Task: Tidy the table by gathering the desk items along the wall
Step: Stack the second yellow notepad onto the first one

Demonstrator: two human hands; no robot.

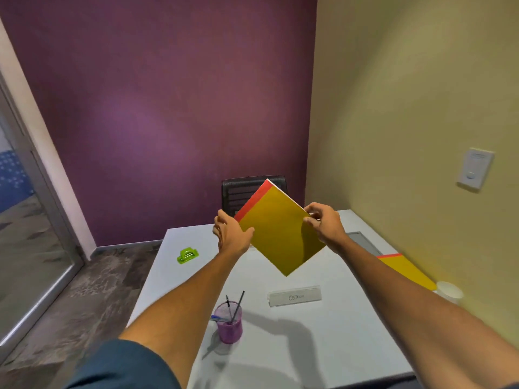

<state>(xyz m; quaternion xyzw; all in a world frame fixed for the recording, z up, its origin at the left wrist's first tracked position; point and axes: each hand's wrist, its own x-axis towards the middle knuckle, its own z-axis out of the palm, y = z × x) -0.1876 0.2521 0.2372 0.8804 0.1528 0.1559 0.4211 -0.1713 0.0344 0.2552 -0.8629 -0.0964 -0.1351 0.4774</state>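
A yellow notebook (278,228) with a red spine strip is held up in the air above the white table (323,346), tilted like a diamond. My left hand (231,234) grips its left edge and my right hand (325,224) pinches its right corner. A second yellow notebook (407,270) with a red strip lies flat by the yellow wall on the right. A white cup (449,292) stands next to it by the wall. On the table sit a green stapler (187,255), a purple pen holder (229,324) with pens, and a white name plate (295,296).
A black mesh chair (238,192) stands behind the table's far edge against the purple wall. A grey inset panel (363,242) is in the tabletop near the right wall. A glass door is on the left, with floor between it and the table.
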